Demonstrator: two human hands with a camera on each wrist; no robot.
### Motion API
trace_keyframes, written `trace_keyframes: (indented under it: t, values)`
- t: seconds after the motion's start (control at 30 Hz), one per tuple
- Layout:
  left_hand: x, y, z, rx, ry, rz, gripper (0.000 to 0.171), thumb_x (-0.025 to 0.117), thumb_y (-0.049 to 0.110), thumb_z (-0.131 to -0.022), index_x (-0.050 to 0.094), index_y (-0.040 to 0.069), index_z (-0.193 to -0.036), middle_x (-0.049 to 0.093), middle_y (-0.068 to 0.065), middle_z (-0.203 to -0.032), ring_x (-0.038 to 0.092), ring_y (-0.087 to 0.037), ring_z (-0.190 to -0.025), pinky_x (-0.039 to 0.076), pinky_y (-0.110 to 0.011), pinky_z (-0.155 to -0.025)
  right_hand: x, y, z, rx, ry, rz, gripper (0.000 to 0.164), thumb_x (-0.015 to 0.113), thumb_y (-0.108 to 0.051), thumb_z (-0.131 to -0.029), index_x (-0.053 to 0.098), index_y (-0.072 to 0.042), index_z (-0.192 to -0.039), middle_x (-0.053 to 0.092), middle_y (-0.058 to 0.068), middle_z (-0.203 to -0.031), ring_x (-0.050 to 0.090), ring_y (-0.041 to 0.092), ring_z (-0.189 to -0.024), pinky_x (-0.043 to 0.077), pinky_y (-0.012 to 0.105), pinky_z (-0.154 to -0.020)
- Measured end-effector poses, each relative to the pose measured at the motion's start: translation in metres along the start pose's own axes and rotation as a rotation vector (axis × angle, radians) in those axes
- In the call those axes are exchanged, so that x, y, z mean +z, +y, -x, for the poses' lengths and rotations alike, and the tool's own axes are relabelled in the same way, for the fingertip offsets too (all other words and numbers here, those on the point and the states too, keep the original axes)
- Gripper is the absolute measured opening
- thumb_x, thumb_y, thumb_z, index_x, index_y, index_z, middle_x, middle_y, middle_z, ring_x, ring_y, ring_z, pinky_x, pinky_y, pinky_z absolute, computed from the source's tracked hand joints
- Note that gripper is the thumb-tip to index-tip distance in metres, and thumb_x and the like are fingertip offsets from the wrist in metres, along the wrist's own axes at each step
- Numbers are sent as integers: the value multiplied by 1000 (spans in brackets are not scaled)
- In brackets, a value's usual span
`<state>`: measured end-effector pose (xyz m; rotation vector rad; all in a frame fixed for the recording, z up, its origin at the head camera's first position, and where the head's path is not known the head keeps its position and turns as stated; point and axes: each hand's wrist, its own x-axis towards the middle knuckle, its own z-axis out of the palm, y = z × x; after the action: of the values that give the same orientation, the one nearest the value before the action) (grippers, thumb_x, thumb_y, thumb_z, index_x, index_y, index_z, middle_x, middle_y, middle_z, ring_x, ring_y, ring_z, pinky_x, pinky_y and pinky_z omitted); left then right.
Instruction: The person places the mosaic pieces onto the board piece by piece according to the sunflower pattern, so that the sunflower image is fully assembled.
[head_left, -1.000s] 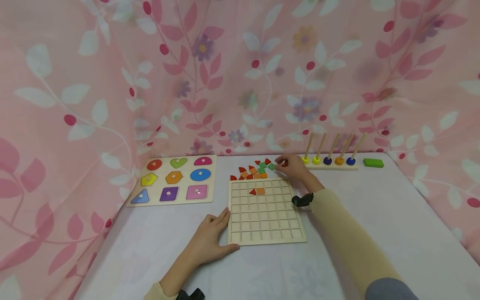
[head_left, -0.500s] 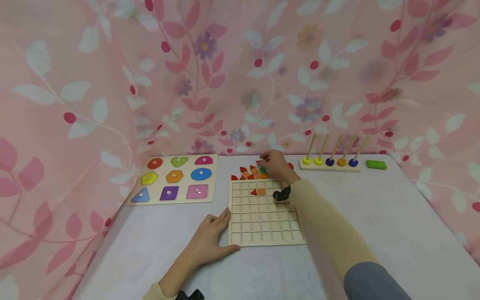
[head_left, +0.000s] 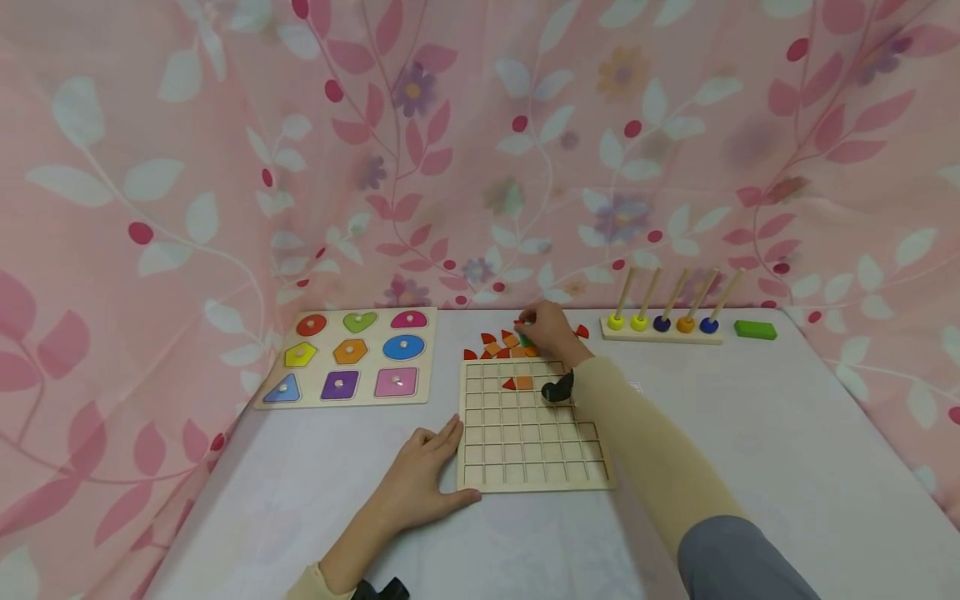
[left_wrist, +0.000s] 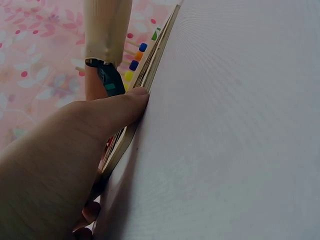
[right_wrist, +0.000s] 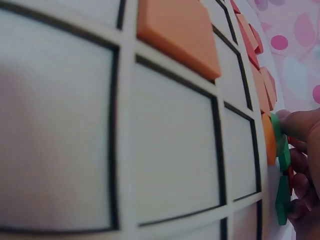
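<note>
Two pieces sit in cells of the board (head_left: 532,448): a red triangle (head_left: 509,384) and, beside it, an orange square (head_left: 524,383). The loose pieces (head_left: 510,340) past its far edge remain unplaced. The left hand (head_left: 420,482), fingers extended, rests against the board; the right hand (head_left: 551,327) touches a green piece (right_wrist: 278,140), its grip unclear.

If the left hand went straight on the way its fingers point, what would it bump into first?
Most likely the wooden grid board: the left hand rests at its left edge, fingers angled toward it, though the exact contact is hard to judge.
</note>
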<state>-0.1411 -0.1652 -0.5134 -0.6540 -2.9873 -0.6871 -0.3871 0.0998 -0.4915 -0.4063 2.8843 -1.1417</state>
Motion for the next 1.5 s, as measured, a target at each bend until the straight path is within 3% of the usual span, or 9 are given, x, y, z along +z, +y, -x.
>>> trace_keyframes:
  t: [0.23,0.43,0.63,0.8,1.0,1.17,1.33,1.5]
  values:
    - [0,0,0,2,3,-3,106,81,67,-81,44,8,-161,38,-1,-170,46,-12,-111,45,-36,-93,3,5,-1,40,37,12,29,76,-25,-100,77,0,-114,73,19,-117,65,30,-101,54,45,-92]
    - [0,-1,0,-7,-4,-3,106,81,67,-81,43,9,-162,37,0,-170,46,-12,-111,45,-35,-93,3,8,2,14,76,-10,28,77,-25,-100,79,0,-110,75,18,-110,66,30,-94,55,43,-85]
    - [2,1,1,-8,-8,0,106,80,68,-81,44,9,-162,38,0,-170,45,-11,-110,45,-34,-91,-2,7,12,-36,149,-154,29,77,-27,-100,79,-1,-114,76,17,-112,67,31,-94,54,36,-79]
    - [1,2,1,-10,-13,-3,105,80,67,-82,44,9,-162,38,0,-170,45,-11,-110,45,-34,-91,-14,4,32,-74,169,-270,29,79,-32,-98,81,-7,-113,77,12,-110,65,27,-92,49,31,-73]
    - [1,-1,0,-9,-14,-19,106,79,69,-82,43,10,-162,37,0,-170,46,-11,-111,45,-35,-92,-30,3,73,-126,107,-237,26,80,-28,-97,82,-6,-111,77,11,-108,63,24,-88,46,32,-68]
    - [1,-4,1,-7,-11,-24,106,79,71,-82,44,10,-161,38,-1,-170,45,-11,-111,45,-34,-92,-34,8,103,-75,43,-182,24,84,-28,-93,84,-9,-108,75,5,-99,59,20,-84,47,34,-72]
    - [0,-5,1,-20,-6,-18,106,80,69,-81,45,10,-161,38,0,-170,46,-11,-112,46,-36,-94,-29,15,114,-41,-11,-131,25,84,-29,-93,83,-10,-110,72,1,-94,58,18,-84,47,32,-75]
    - [2,-3,0,-21,-15,-1,106,78,72,-81,45,11,-161,38,0,-170,45,-11,-112,46,-36,-93,-25,24,117,-94,-44,-98,23,83,-24,-95,82,-9,-113,75,0,-105,66,19,-97,53,39,-89]
